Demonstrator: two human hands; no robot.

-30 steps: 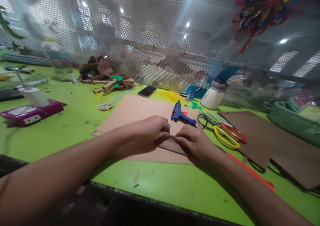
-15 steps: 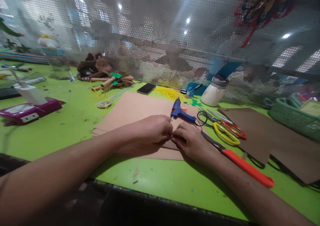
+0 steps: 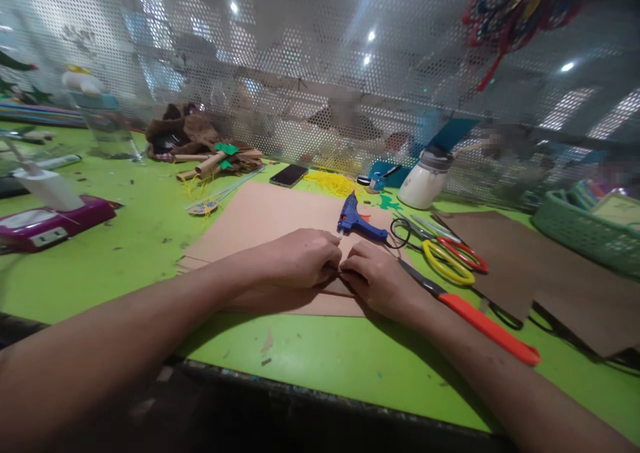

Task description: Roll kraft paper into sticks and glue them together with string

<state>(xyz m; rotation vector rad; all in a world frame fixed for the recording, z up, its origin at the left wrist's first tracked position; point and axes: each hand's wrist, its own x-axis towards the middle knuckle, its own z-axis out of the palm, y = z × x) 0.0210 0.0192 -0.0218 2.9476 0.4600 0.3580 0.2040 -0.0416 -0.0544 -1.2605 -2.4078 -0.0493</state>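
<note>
My left hand is closed, its fingertips pinched down on the near part of a sheet of brown paper. Against it, almost touching, my right hand is closed too, thumb and fingers pinching at the same paper. The small bit right between the fingertips is mostly hidden by the fingers. More sheets of the paper show underneath, their edges at the left and front. A blue glue gun lies on the paper just beyond my hands, nozzle pointing away. By my right forearm lies a cutter with a red-orange handle.
Scissors with yellow and red handles lie right, near dark brown sheets and a green basket. Behind are a phone, yellow shreds, a white bottle and paper rolls. A purple power strip sits left.
The whole view has shifted slightly, so things sit a little further left. My hands stay pinched at the same place on the paper, with only small finger movement.
</note>
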